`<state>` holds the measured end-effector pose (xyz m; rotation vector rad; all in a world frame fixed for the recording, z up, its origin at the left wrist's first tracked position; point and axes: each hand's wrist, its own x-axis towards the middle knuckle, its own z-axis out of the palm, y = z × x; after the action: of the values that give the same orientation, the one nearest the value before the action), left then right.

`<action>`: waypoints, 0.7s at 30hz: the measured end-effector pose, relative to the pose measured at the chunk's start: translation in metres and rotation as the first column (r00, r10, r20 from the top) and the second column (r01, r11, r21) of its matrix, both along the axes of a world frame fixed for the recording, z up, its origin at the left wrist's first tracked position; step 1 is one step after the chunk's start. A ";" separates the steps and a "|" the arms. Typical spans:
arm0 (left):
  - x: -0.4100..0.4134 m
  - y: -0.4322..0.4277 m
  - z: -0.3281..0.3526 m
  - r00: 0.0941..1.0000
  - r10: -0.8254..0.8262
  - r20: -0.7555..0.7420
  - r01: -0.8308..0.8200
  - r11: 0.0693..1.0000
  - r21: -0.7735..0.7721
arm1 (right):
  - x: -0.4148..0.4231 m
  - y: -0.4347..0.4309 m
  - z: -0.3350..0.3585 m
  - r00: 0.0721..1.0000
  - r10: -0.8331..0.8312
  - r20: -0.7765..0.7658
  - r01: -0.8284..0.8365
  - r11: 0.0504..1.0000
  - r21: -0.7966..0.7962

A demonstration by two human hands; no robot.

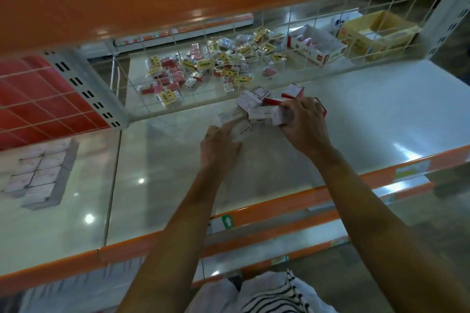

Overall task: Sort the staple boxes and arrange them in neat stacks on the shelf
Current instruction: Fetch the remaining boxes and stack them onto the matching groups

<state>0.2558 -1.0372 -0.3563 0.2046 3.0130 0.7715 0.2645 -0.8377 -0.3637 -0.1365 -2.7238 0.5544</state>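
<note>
Staple boxes point(256, 103), small red-and-white cardboard oblongs, lie jumbled at the back of the glossy white shelf point(381, 114), beside the wire grid point(152, 99), their long axes pointing every way. The right hand point(304, 122) clamps a few together. The left hand point(218, 146) grips a white box point(241, 132) lettered STAPLES, slanted toward the pile.
</note>
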 end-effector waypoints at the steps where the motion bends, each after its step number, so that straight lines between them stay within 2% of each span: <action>1: 0.002 -0.003 -0.001 1.000 0.020 0.000 -0.020 1.000 0.019 | 0.003 -0.003 0.000 0.999 0.028 -0.033 -0.029 0.999 -0.019; 4: 0.012 -0.014 -0.004 0.998 0.067 -0.019 -0.065 0.996 0.063 | 0.013 -0.017 0.002 0.979 0.148 -0.137 -0.157 0.986 -0.060; 7: 0.023 -0.030 -0.003 0.993 0.084 -0.081 -0.077 0.993 0.087 | 0.020 -0.032 -0.001 0.960 0.219 -0.176 -0.236 0.968 -0.083; 11: 0.037 -0.062 0.002 0.985 0.083 -0.149 -0.065 0.991 0.121 | 0.022 -0.056 -0.002 0.951 0.277 -0.137 -0.291 0.952 -0.096; 17: 0.059 -0.115 0.014 0.987 0.139 -0.074 -0.122 0.972 0.200 | 0.024 -0.104 0.002 0.921 0.378 -0.092 -0.383 0.922 -0.052; 21: 0.077 -0.153 0.020 0.975 0.206 -0.083 -0.181 0.954 0.238 | 0.031 -0.147 0.006 0.884 0.464 -0.059 -0.466 0.884 -0.038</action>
<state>0.3330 -1.1897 -0.3359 -0.0504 3.0715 1.1630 0.2950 -0.9848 -0.3572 0.5299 -2.6936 0.7436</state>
